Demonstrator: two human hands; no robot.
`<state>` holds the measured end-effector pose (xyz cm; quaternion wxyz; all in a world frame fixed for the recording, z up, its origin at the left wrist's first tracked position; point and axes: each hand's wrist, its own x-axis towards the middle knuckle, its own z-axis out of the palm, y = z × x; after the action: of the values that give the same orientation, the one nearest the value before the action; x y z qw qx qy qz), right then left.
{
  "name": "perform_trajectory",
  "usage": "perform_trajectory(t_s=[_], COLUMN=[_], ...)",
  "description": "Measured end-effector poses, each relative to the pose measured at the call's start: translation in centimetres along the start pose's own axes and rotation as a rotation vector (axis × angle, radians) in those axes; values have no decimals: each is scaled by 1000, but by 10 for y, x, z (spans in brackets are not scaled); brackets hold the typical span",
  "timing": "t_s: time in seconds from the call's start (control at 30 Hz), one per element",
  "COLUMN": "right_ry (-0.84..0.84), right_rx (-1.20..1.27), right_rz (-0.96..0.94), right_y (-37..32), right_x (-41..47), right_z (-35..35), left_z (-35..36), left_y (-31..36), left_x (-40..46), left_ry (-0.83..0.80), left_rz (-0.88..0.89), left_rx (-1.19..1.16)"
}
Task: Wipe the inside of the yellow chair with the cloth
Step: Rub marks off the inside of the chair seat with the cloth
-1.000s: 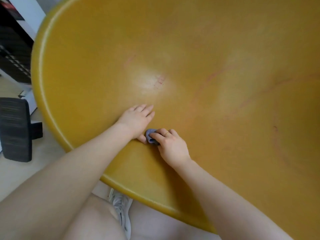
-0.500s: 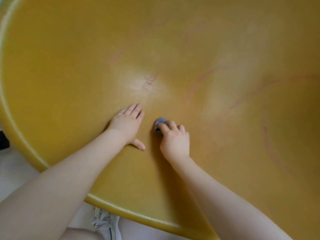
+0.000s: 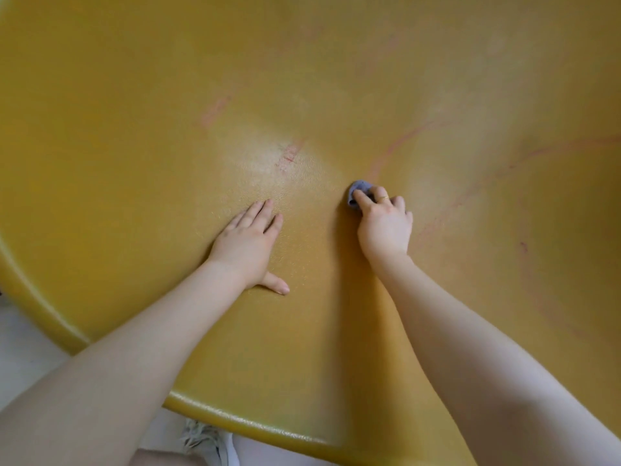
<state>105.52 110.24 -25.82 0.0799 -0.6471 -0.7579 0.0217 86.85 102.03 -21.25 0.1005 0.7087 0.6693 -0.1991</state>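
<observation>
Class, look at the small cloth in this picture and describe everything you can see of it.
The cloth is a small, bluish-grey wad, soft-looking and bunched up, not spread flat. Only part of it shows, past the fingertips of the right hand, which grips it and holds it against the inner surface of the yellow chair. It sits at the lower end of a faint reddish curved mark. The left hand lies flat, apart from it.

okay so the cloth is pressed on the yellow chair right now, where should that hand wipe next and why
Probably push the right hand and its cloth up and slightly right, along the reddish streak that starts just above the cloth. The left hand lies flat on the yellow chair, bracing, so it can stay there.
</observation>
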Motion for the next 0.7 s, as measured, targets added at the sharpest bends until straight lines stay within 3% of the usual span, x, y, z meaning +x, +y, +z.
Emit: perform_trajectory(t_s=[0.07, 0.23, 0.37, 0.43, 0.6, 0.7], right_ry=[20, 75, 81, 101, -1, -68], right_rx=[73, 198, 152, 81, -4, 66], right_rz=[-40, -360, -501, -455, -76, -108], right_y=[-16, -33, -19, -1, 32, 20], right_x=[-21, -89, -85, -62, -10, -33], right_z=[7, 9, 8, 9, 4, 0], left_z=[0, -3, -2, 0, 2, 1], left_y=[2, 4, 6, 5, 6, 10], left_x=[0, 0, 1, 2, 4, 6], left_ry=[10, 3, 3, -3, -13, -23], left_rz=[-10, -17, -19, -20, -33, -52], left_rx=[-4, -2, -14, -21, -38, -16])
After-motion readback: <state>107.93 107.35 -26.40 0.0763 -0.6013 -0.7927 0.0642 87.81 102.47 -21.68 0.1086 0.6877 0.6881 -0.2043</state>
